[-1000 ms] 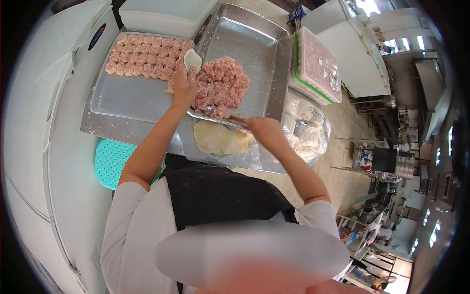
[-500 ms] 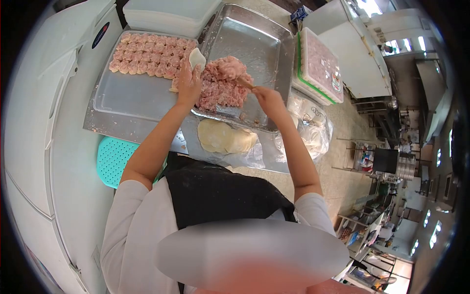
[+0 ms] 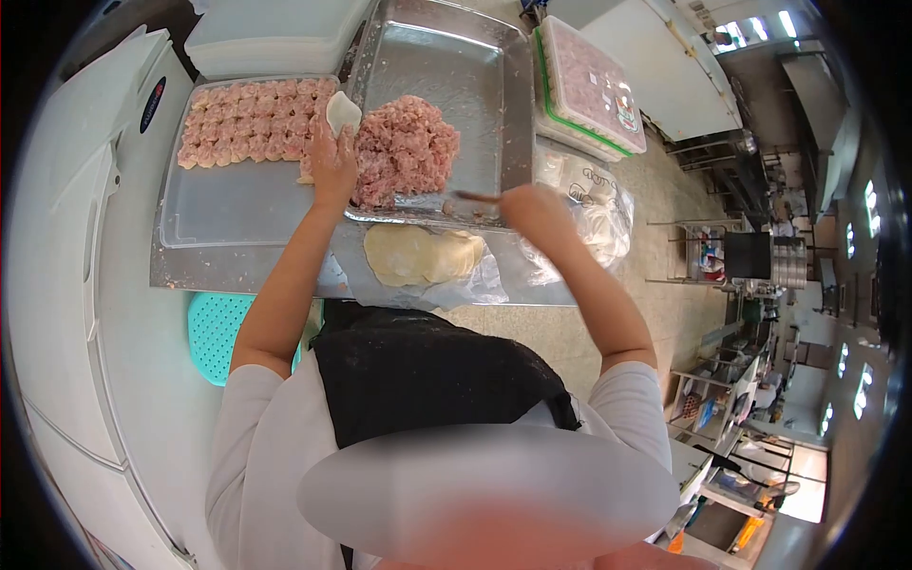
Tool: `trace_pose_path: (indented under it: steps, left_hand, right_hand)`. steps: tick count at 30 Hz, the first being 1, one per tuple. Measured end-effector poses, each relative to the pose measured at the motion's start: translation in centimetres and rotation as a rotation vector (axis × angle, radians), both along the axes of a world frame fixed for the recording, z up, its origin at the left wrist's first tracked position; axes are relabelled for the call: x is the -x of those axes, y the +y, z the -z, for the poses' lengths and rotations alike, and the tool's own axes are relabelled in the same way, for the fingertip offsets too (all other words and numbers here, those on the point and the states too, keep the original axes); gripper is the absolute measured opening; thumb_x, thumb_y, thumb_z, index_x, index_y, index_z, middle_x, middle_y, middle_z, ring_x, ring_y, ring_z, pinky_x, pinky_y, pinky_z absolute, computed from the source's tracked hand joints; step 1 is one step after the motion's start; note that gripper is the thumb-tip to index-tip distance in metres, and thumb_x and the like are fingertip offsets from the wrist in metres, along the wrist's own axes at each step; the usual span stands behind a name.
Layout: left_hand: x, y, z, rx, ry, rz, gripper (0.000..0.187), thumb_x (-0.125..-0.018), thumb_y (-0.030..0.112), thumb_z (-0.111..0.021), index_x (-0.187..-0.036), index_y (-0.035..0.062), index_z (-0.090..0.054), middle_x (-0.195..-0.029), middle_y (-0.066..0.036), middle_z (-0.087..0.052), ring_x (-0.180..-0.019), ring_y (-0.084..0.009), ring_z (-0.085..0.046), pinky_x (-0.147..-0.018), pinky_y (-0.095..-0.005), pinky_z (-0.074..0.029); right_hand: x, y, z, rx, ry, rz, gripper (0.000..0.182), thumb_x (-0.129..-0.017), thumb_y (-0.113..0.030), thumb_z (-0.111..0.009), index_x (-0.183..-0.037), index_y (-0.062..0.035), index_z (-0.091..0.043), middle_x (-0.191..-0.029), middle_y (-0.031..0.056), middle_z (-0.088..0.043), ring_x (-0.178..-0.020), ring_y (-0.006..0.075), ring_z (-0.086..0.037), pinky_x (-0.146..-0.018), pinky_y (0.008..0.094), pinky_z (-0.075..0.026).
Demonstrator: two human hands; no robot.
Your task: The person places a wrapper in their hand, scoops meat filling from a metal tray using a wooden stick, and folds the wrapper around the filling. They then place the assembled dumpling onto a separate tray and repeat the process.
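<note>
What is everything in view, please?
Plastic tray: one, translucent, left
Filled pieces: many, pink, plastic tray
Metal tray: one, silver, centre
Minced mixture: one mound, pink, metal tray
Utensil: one, brown, right hand
Wrapper: one, white, left hand
Dough rounds: several, yellow, front
Tubs: stack, green-trimmed, right
Plastic bags: uncounted, clear, right
Containers: stack, white, upper left
Refrigerator: one, white, far left
Perforated item: one, turquoise, lower left
Worktable: one, silver, beneath trays
Equipment: uncounted, mixed, background
Apron: one, black, bottom
Left hand: one, between trays
Right hand: one, near bags
</note>
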State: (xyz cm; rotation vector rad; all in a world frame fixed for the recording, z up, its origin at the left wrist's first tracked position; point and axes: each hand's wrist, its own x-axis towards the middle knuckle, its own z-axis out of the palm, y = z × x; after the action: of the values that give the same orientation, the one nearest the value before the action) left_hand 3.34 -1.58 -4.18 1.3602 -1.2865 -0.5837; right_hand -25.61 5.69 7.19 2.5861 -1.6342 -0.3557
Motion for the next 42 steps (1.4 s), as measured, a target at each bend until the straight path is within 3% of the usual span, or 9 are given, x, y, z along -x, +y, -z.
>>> trace_pose_path:
  steps: [1,7,11,13,22,26,31,34,42]
  left_hand:
    - [0.0,0.0,0.1,0.001,-0.016,0.005,0.049,-0.096,0.022,-0.047,-0.136,-0.0054,-0.037,-0.133,-0.029,-0.044,-0.122,-0.0429,-0.042,-0.104,-0.0440,-0.032]
    - [0.1,0.6,-1.4,0.004,-0.004,0.045,0.047,-0.096,0.021,-0.048,-0.134,-0.0053,-0.039,-0.127,-0.027,-0.049,-0.116,-0.0418,-0.047,-0.099,-0.0442,-0.036]
    - [0.2,0.4,-0.7,0.067,-0.010,0.042,0.045,-0.095,0.019,-0.048,-0.132,-0.0051,-0.040,-0.123,-0.027,-0.051,-0.114,-0.0411,-0.049,-0.097,-0.0442,-0.037]
    - [0.1,0.2,-0.2,0.037,-0.054,0.016,0.044,-0.094,0.017,-0.049,-0.132,-0.0046,-0.041,-0.122,-0.026,-0.052,-0.113,-0.0407,-0.049,-0.096,-0.0440,-0.038]
    - [0.1,0.5,-1.0,0.043,-0.086,0.044,0.044,-0.094,0.018,-0.050,-0.132,-0.0043,-0.041,-0.123,-0.026,-0.053,-0.113,-0.0406,-0.050,-0.097,-0.0434,-0.038]
    - [0.2,0.3,-0.4,0.108,-0.050,0.023,0.045,-0.095,0.018,-0.050,-0.134,-0.0027,-0.040,-0.120,-0.024,-0.056,-0.113,-0.0381,-0.052,-0.096,-0.0417,-0.038]
    - [-0.1,-0.2,0.2,0.069,0.012,0.046,0.044,-0.096,0.018,-0.049,-0.134,-0.0030,-0.041,-0.124,-0.024,-0.053,-0.115,-0.0384,-0.051,-0.098,-0.0403,-0.038]
    - [0.1,0.2,-0.6,0.098,-0.021,0.055,0.043,-0.095,0.018,-0.047,-0.134,-0.0009,-0.041,-0.123,-0.026,-0.052,-0.112,-0.0406,-0.051,-0.096,-0.0433,-0.039]
    - [0.3,0.3,-0.8,0.137,-0.086,0.060,0.041,-0.095,0.013,-0.045,-0.133,-0.0004,-0.041,-0.121,-0.025,-0.053,-0.110,-0.0403,-0.051,-0.096,-0.0435,-0.039]
  right_hand:
    - [0.3,0.9,3.2,0.014,-0.288,-0.175,0.015,-0.077,-0.011,-0.055,-0.075,-0.0061,-0.069,-0.075,0.0154,-0.066,-0.072,0.0335,-0.066,-0.061,0.0428,-0.052]
    - [0.9,-0.4,-4.4,0.047,0.126,0.018,0.017,-0.077,-0.016,-0.059,-0.067,-0.0060,-0.068,-0.068,0.0119,-0.066,-0.066,0.0282,-0.067,-0.055,0.0391,-0.052]
    - [1.6,1.6,-0.3,0.010,0.101,0.065,0.017,-0.078,-0.017,-0.058,-0.068,-0.0060,-0.068,-0.069,0.0116,-0.066,-0.067,0.0280,-0.067,-0.055,0.0394,-0.052]
    - [-0.8,3.0,2.8,0.040,-0.236,-0.028,0.015,-0.077,-0.012,-0.055,-0.073,-0.0058,-0.068,-0.072,0.0143,-0.066,-0.069,0.0307,-0.067,-0.063,0.0426,-0.053]
    - [0.1,0.7,-1.7,0.106,0.084,0.082,0.013,-0.073,-0.013,-0.059,-0.066,-0.0070,-0.068,-0.064,0.0119,-0.064,-0.063,0.0278,-0.066,-0.054,0.0390,-0.051]
    - [-5.5,2.7,1.7,-0.021,-0.123,-0.029,0.013,-0.077,-0.011,-0.057,-0.074,-0.0076,-0.069,-0.068,0.0132,-0.066,-0.064,0.0280,-0.067,-0.055,0.0396,-0.051]
    - [-8.3,1.3,-3.2,0.004,-0.086,-0.026,0.015,-0.081,-0.013,-0.055,-0.075,-0.0090,-0.068,-0.069,0.0105,-0.066,-0.069,0.0279,-0.068,-0.056,0.0407,-0.053]
    - [-10.0,0.9,1.2,0.011,-0.162,-0.150,0.015,-0.082,-0.013,-0.055,-0.075,-0.0086,-0.067,-0.071,0.0108,-0.066,-0.071,0.0275,-0.068,-0.056,0.0402,-0.053]
    - [-6.7,-6.5,3.0,0.168,-0.040,0.071,0.017,-0.084,-0.018,-0.054,-0.075,-0.0116,-0.067,-0.074,0.0123,-0.067,-0.068,0.0277,-0.067,-0.054,0.0411,-0.052]
